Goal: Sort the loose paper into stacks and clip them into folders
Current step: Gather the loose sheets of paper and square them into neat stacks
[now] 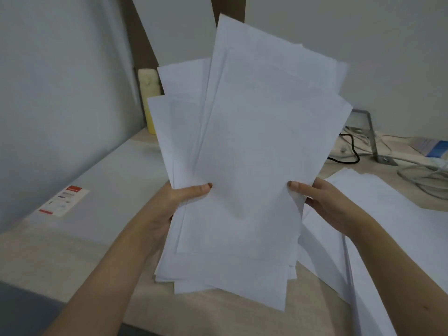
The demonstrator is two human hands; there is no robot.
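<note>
An uneven bundle of white paper sheets (pixel 247 151) stands upright over the desk, fanned out at the top, with its lower edges near the wood. My left hand (pixel 179 202) grips its left edge, thumb on the front. My right hand (pixel 322 202) grips its right edge, thumb on the front sheet. More loose white sheets (pixel 388 226) lie flat on the desk to the right. A pale translucent folder (pixel 97 187) with a red-and-white label (pixel 64 201) lies flat on the left.
The light wooden desk (pixel 48 253) meets walls at the back and left. A yellow bottle (pixel 148 93) stands in the far corner. A metal stand (pixel 373 139), tangled cables (pixel 421 175) and a blue-white packet (pixel 434 147) sit at the back right.
</note>
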